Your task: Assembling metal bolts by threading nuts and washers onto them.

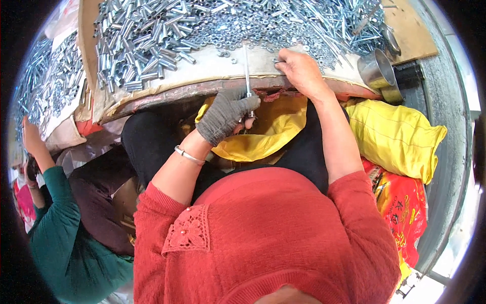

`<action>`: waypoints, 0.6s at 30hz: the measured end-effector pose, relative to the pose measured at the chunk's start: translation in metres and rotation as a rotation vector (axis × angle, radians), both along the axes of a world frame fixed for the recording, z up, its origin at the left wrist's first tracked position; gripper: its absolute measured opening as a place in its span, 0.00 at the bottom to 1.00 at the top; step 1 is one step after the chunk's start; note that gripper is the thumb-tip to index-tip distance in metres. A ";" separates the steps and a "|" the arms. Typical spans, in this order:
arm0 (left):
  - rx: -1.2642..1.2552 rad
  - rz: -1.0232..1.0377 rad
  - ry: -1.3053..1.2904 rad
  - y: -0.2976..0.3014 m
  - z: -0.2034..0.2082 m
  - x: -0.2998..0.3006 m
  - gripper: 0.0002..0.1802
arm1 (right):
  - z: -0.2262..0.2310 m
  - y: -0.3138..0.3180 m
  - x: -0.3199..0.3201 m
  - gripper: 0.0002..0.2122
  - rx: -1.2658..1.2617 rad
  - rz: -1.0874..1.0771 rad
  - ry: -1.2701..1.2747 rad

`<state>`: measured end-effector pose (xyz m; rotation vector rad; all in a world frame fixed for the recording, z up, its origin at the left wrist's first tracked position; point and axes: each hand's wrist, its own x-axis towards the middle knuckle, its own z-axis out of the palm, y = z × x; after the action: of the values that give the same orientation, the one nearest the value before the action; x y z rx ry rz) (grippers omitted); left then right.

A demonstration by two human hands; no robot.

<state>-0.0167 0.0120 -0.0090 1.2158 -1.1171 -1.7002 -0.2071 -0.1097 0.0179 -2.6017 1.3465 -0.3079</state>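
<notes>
My left hand (224, 115), in a grey fingerless-looking knit glove, is closed around a long thin bolt (247, 68). The bolt stands out past the thumb, its slim shaft pointing toward the table. Over the table's near edge, my right hand (302, 73) is bare, with thumb and forefinger pinched on a small metal piece (277, 61), perhaps a nut or washer. Just beyond it lie loose nuts and washers (228, 33). Below my left hand, an open yellow sack (273, 139) sits between my knees.
Metal sleeves (144, 38) heap at the table's left, long bolts (336, 23) at its right. A metal cup (377, 71) lies tilted at the right edge, above a filled yellow bag (397, 134) and a red bag (405, 207). A co-worker's green sleeve (63, 202) is at left.
</notes>
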 end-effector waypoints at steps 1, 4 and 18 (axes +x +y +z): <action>0.004 0.011 -0.004 -0.001 -0.002 0.001 0.13 | 0.001 0.002 0.001 0.08 0.004 0.011 -0.004; -0.096 0.005 -0.172 -0.004 -0.008 0.002 0.15 | 0.001 0.007 0.005 0.05 -0.210 -0.049 0.250; -0.235 -0.078 -0.389 -0.004 -0.022 0.003 0.16 | -0.003 -0.001 -0.003 0.05 -0.160 0.075 0.105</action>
<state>-0.0141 0.0077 -0.0307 1.3989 -1.5668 -1.3699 -0.2098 -0.1103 0.0145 -2.8297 1.3020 -0.2817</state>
